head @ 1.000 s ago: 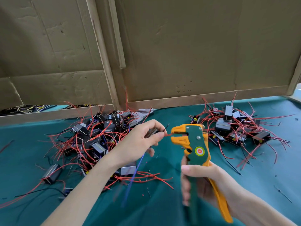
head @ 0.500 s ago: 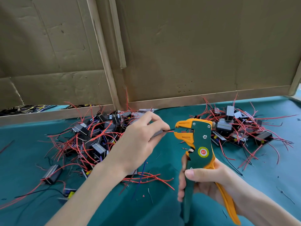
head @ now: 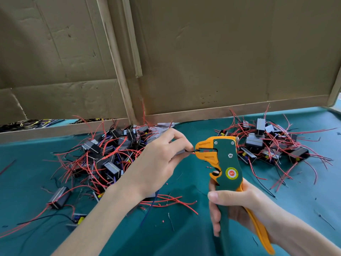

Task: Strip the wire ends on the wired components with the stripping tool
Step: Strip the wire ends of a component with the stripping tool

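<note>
My right hand (head: 238, 206) grips the handles of a green and orange stripping tool (head: 224, 163), held upright with its orange jaws pointing left. My left hand (head: 158, 161) pinches a wired component (head: 180, 152), mostly hidden under the fingers, and holds its thin black wire (head: 191, 150) into the jaws. A blue wire (head: 150, 207) hangs down below that hand. One pile of dark components with red wires (head: 108, 156) lies to the left, and another pile (head: 267, 146) lies to the right behind the tool.
A green cloth (head: 184, 231) covers the table, dotted with bits of stripped insulation. Cardboard panels (head: 212, 56) stand upright along the back edge. A lone component (head: 59, 197) lies at the front left. More wires (head: 33, 123) show behind the left panel.
The tool has risen and shifted a little to the right. My left hand has followed it, and the black wire end now sits between the jaws.
</note>
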Tool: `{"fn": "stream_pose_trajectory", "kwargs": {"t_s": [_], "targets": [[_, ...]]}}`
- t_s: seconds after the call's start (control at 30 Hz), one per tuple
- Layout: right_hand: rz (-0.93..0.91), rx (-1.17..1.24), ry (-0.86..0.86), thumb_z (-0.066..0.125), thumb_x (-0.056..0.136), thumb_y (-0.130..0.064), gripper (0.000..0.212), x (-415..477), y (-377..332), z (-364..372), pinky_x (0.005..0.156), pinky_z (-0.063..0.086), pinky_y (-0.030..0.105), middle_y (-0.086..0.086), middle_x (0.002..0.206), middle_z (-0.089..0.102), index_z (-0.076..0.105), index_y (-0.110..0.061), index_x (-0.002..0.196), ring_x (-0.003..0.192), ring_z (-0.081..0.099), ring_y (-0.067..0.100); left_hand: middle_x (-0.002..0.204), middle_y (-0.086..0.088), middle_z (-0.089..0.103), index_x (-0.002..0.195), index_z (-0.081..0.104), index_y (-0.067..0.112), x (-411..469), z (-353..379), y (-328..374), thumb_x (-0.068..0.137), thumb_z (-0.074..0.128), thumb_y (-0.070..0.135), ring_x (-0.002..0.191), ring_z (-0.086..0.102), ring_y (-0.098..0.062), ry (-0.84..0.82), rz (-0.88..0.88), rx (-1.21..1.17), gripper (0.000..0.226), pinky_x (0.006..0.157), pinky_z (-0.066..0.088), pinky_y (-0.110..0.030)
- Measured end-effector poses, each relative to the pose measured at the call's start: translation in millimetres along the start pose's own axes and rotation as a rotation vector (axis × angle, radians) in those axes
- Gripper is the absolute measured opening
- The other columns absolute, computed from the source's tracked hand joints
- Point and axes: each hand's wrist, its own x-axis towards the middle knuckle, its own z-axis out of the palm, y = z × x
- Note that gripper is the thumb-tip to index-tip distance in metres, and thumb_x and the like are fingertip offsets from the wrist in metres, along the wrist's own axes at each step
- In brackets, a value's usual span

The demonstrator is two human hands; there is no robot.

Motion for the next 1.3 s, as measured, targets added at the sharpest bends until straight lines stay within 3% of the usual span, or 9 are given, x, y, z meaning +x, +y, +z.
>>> {"fn": "stream_pose_trajectory", "kwargs": {"t_s": [0.17, 0.37, 0.53, 0.67, 0.8, 0.87, 0.93, 1.13, 1.3], "targets": [[-0.033, -0.015, 0.168, 0.080, 0.063, -0.027, 0.034, 2.1, 13.7, 5.8, 0.039, 0.043, 0.026, 0.014, 0.044, 0.045, 0.051, -0.010, 0.059, 0.033, 0.043, 0.023, 0.101, 0.004, 0.055, 0.102, 0.066, 0.012, 0.1, 7.5, -1.9, 0.093, 0.059, 0.015, 0.090, 0.055, -0.010, -0.039, -0.012, -0.035, 0.012, 0.083, 0.043, -0.024], [0.040, 0.431, 0.046, 0.090, 0.051, -0.007, 0.037, 9.8, 9.2, -1.3, 0.069, 0.056, 0.048, 0.022, 0.075, 0.060, 0.067, -0.005, 0.080, 0.067, 0.064, 0.038, 0.097, 0.001, 0.050, 0.100, 0.064, 0.018, 4.3, 11.2, -16.7, 0.095, 0.056, 0.012, 0.078, 0.057, -0.005, 0.014, -0.274, -0.184, 0.011, 0.080, 0.047, -0.022], [0.126, 0.583, 0.221, 0.089, 0.033, 0.004, 0.044, 18.0, 8.0, -13.2, 0.065, 0.057, 0.048, 0.023, 0.075, 0.063, 0.070, 0.000, 0.073, 0.065, 0.066, 0.038, 0.072, 0.007, 0.059, 0.085, 0.066, 0.022, 56.1, 8.2, 3.0, 0.091, 0.062, 0.020, 0.068, 0.052, -0.007, 0.304, -0.338, -0.353, 0.007, 0.067, 0.039, -0.021], [0.212, 0.576, 0.192, 0.077, 0.049, 0.007, 0.032, 18.6, 12.1, -14.6, 0.068, 0.057, 0.049, 0.024, 0.081, 0.063, 0.071, 0.003, 0.081, 0.070, 0.066, 0.040, 0.060, 0.007, 0.058, 0.077, 0.067, 0.015, 124.1, 48.7, 34.2, 0.085, 0.065, 0.011, 0.057, 0.052, -0.009, 0.202, -0.604, -0.724, 0.009, 0.056, 0.043, -0.022], [0.229, 0.514, 0.210, 0.068, 0.051, 0.012, 0.041, 18.6, 14.8, -16.6, 0.064, 0.058, 0.049, 0.027, 0.087, 0.067, 0.067, 0.009, 0.093, 0.071, 0.069, 0.039, 0.108, -0.019, 0.064, 0.087, 0.059, 0.007, 159.1, 93.1, 60.2, 0.091, 0.058, 0.012, 0.067, 0.059, -0.021, 0.085, -0.809, -0.893, 0.007, 0.081, 0.057, -0.042], [0.223, 0.510, 0.233, 0.064, 0.053, 0.007, 0.042, 18.5, 15.5, -17.6, 0.062, 0.059, 0.049, 0.029, 0.090, 0.068, 0.066, 0.011, 0.095, 0.072, 0.070, 0.040, 0.144, -0.015, 0.040, 0.129, 0.044, 0.006, 158.3, 100.1, 66.4, 0.095, 0.056, 0.027, 0.105, 0.058, -0.030, -0.083, -0.849, -1.020, 0.043, 0.094, 0.052, -0.042], [0.206, 0.540, 0.227, 0.065, 0.055, 0.006, 0.032, 17.9, 14.9, -16.9, 0.064, 0.059, 0.051, 0.030, 0.092, 0.068, 0.067, 0.007, 0.088, 0.076, 0.070, 0.042, 0.152, -0.011, 0.028, 0.148, 0.020, 0.009, 146.0, 96.9, 62.0, 0.096, 0.053, 0.036, 0.128, 0.043, -0.029, -0.276, -0.792, -0.959, 0.068, 0.101, 0.046, -0.041], [0.186, 0.566, 0.207, 0.090, 0.032, 0.007, 0.044, 20.1, 16.2, -17.1, 0.068, 0.058, 0.051, 0.033, 0.096, 0.067, 0.070, 0.003, 0.072, 0.078, 0.069, 0.044, 0.087, 0.000, 0.061, 0.098, 0.063, 0.014, 70.0, 13.8, 10.6, 0.093, 0.055, 0.016, 0.072, 0.055, -0.006, -0.522, -0.422, -0.328, 0.010, 0.062, 0.046, -0.013], [0.161, 0.564, 0.192, 0.086, 0.042, 0.007, 0.036, 22.6, 19.2, -20.2, 0.072, 0.056, 0.050, 0.023, 0.078, 0.061, 0.069, 0.001, 0.073, 0.065, 0.062, 0.037, 0.100, 0.010, 0.065, 0.102, 0.066, 0.022, -0.1, -28.8, -25.5, 0.085, 0.062, 0.021, 0.075, 0.050, 0.004, -0.915, -0.403, 0.259, 0.018, 0.066, 0.038, -0.011]]}}
